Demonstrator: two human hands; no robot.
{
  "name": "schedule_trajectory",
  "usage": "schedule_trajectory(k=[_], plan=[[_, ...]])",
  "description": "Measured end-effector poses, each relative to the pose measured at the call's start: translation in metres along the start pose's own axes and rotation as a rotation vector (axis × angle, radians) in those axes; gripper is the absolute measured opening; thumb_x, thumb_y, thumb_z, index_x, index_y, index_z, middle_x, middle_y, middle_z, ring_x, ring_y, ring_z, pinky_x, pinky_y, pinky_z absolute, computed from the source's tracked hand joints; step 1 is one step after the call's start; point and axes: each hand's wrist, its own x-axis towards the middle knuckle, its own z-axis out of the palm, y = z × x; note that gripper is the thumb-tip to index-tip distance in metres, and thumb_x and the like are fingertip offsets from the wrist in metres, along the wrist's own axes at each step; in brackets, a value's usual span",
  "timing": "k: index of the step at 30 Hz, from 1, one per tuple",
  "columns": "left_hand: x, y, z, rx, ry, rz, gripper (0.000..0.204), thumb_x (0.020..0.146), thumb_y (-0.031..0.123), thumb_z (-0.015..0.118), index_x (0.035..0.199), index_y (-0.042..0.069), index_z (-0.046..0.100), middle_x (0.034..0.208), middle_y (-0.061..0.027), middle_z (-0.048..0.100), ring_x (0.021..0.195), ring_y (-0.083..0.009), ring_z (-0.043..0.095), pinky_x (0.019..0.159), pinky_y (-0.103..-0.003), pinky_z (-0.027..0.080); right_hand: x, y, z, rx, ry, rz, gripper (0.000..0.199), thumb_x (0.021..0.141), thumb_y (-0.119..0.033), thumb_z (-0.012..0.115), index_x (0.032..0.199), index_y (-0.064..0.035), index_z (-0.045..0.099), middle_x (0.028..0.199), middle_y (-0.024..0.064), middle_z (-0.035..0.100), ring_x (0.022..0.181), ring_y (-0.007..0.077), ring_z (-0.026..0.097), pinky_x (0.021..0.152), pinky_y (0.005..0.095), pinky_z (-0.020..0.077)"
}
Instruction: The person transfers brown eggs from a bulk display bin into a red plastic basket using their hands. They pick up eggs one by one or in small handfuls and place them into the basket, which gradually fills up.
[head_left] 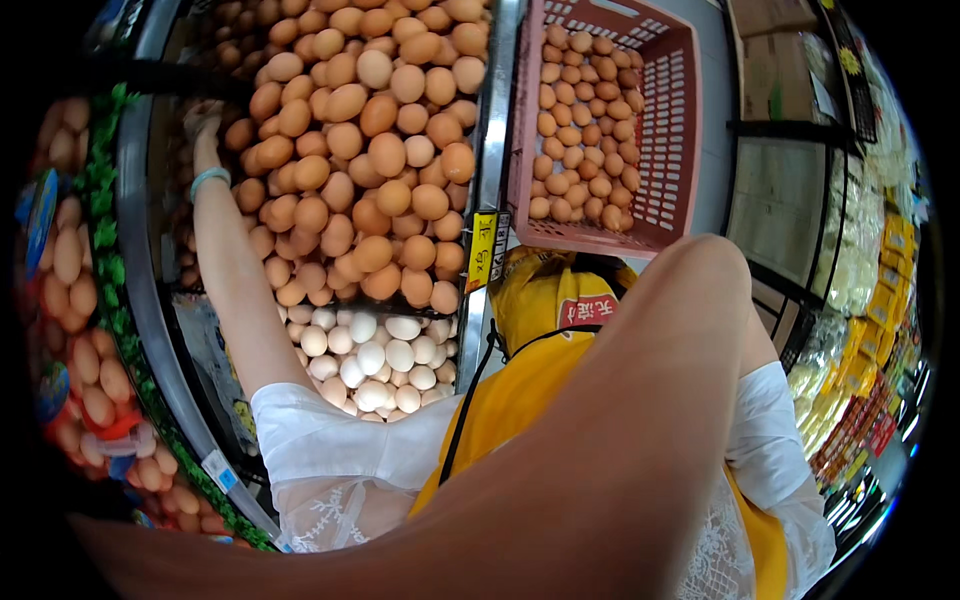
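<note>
In the head view, the left hand, a pale green bangle on its wrist, is at the far left edge of the heaped brown eggs; shadow hides whether its fingers grip one. The bent right arm crosses nearby, its right hand out of view, state unknown. Pale eggs lie nearer; right, a pink plastic crate holds more brown eggs.

left hand: beside brown eggs | pale eggs: nearer | pink crate: right, further eggs inside
</note>
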Motion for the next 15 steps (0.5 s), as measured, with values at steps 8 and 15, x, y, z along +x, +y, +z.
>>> schedule_trajectory(k=[8, 15], plan=[[0.012, 0.013, 0.018, -0.016, -0.006, 0.014, 0.035, 0.083, 0.021, 0.063, 0.104, -0.005, 0.057, 0.097, -0.0187, 0.06, 0.081, -0.0255, 0.06, 0.068, -0.035, 0.053, -0.004, -0.007, -0.003, -0.092, 0.068, -0.039, 0.023, 0.072, -0.005, 0.057, 0.094, -0.0022, 0.053, 0.089, 0.0135, 0.058, 0.089, 0.0275, 0.056, 0.075, 0.0369, 0.0461], [0.011, 0.033, 0.029, -0.109, -0.019, -0.021, 0.033, 0.086, 0.021, 0.059, 0.106, -0.005, 0.057, 0.097, -0.0197, 0.06, 0.08, -0.0267, 0.06, 0.067, -0.035, 0.054, -0.034, -0.012, -0.013, -0.338, 0.21, 0.072, 0.021, 0.07, -0.007, 0.057, 0.091, -0.0028, 0.053, 0.085, 0.0135, 0.058, 0.086, 0.0292, 0.056, 0.072, 0.0378, 0.0456]])
